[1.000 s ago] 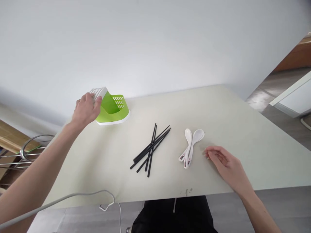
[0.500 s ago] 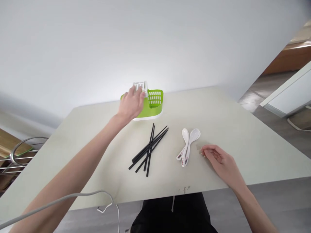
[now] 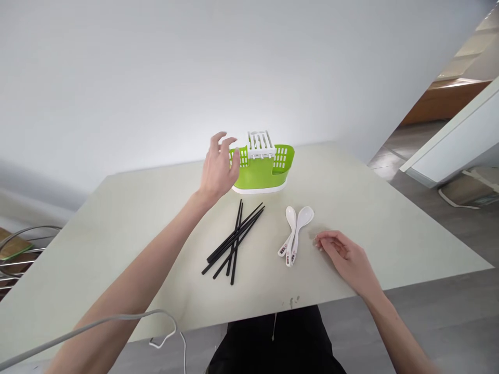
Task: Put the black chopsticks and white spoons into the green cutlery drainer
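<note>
A green plastic cutlery holder (image 3: 265, 171) with a white slotted insert stands upright near the table's far edge. My left hand (image 3: 218, 167) hovers just left of it, fingers spread, holding nothing. Several black chopsticks (image 3: 234, 240) lie crossed in a loose pile in the middle of the table. Two white spoons (image 3: 294, 231) lie side by side to the right of them. My right hand (image 3: 345, 257) rests on the table just right of the spoons, fingers loosely curled, nothing in it.
The pale table (image 3: 117, 234) stands against a white wall. A grey cable (image 3: 117, 322) hangs over its near edge at the left. A metal rack (image 3: 19, 249) stands off the left side. Grey floor lies to the right.
My left hand slid the green holder from the far left to the middle of the far edge, then let go of it and opened. My right hand stayed by the spoons.
</note>
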Demonstrator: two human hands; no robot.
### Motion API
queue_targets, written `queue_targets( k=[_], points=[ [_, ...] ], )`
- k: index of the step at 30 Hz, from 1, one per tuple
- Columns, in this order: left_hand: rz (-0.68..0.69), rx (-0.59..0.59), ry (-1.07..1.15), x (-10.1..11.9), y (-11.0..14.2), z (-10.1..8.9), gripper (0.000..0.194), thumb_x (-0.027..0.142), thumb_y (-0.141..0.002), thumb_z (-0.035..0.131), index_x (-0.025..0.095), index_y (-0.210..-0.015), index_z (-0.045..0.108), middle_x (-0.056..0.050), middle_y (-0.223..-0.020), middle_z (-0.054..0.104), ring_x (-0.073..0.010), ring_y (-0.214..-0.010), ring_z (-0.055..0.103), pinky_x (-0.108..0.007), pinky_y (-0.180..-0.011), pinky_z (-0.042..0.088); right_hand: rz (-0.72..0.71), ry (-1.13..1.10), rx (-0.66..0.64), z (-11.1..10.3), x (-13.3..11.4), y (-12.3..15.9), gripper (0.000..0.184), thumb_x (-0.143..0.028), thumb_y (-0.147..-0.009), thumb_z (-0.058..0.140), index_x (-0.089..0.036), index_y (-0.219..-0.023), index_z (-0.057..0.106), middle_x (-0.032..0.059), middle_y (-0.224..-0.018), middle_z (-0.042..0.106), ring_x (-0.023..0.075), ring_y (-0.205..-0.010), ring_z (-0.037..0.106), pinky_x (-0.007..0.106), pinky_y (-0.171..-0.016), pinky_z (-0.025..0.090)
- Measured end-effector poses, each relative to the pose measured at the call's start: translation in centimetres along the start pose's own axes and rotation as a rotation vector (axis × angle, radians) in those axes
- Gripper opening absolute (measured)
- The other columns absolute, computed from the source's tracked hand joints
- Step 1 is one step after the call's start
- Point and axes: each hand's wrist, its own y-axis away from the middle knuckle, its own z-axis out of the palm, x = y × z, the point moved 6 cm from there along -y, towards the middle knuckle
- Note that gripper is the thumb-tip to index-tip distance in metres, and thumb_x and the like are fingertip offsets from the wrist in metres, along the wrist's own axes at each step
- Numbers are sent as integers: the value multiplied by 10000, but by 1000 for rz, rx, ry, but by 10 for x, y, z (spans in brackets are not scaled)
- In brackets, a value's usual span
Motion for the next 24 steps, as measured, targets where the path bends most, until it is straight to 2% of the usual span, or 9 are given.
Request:
queue_targets(
  k=[2, 4, 6, 8, 10, 13, 16, 24],
  points=[
    [-103, 10, 47, -23, 21, -11, 322, 424, -1053, 442, 195, -1215, 601, -174, -1362, 576, -194, -928, 677, -353, -850, 546, 4, 3, 3, 0, 1, -1, 328, -550, -966, 609, -244, -1036, 706, 84, -1036, 758, 241, -969, 715, 364, -860, 583],
    [-280, -87, 56, -50, 49, -13, 248, 366, -1024, 461, 196, -957, 629, -88, -1014, 689, -159, -726, 618, -319, -767, 510, 11, 15, 4, 0, 2, -1, 328, -548, -963, 613, -244, -1041, 708, 80, -1030, 762, 240, -963, 715, 366, -865, 581],
    [-437, -186, 69, -74, 79, -14, 306, 367, -1005, 453, 208, -775, 577, -35, -780, 649, -160, -670, 567, -301, -713, 462, 16, 34, 7, 0, 2, -1, 323, -545, -960, 617, -246, -1043, 708, 74, -1020, 765, 238, -958, 715, 363, -868, 578],
    [-540, -240, 62, -92, 107, -15, 354, 400, -982, 467, 220, -678, 491, 4, -642, 539, -151, -610, 477, -296, -645, 397, 18, 48, 18, 0, 0, 0, 322, -546, -958, 617, -247, -1037, 708, 69, -998, 765, 236, -950, 714, 359, -863, 576],
    [-618, -264, 117, -104, 128, -16, 374, 438, -970, 475, 226, -663, 440, 25, -601, 456, -142, -580, 402, -294, -598, 344, 21, 59, 25, 0, -2, 1, 326, -549, -957, 617, -244, -1031, 707, 70, -984, 764, 238, -945, 713, 360, -860, 576],
    [-699, -242, 282, -113, 145, -18, 385, 494, -975, 468, 233, -699, 403, 38, -620, 417, -131, -564, 353, -286, -558, 305, 22, 71, 33, 0, -6, 2, 342, -559, -953, 619, -236, -1023, 706, 79, -984, 761, 246, -940, 711, 374, -868, 576],
    [-729, -215, 358, -115, 151, -20, 405, 527, -977, 468, 236, -710, 382, 39, -634, 410, -126, -557, 339, -280, -540, 294, 29, 76, 43, 0, -7, 3, 353, -570, -947, 624, -234, -1019, 706, 84, -999, 762, 252, -942, 709, 384, -872, 575],
    [-725, -210, 358, -114, 153, -20, 424, 535, -982, 480, 229, -697, 410, 35, -625, 391, -128, -563, 343, -276, -538, 294, 54, 105, 63, -1, -4, 5, 338, -566, -946, 633, -245, -1022, 710, 71, -1012, 766, 239, -928, 701, 370, -868, 567]
  ],
)
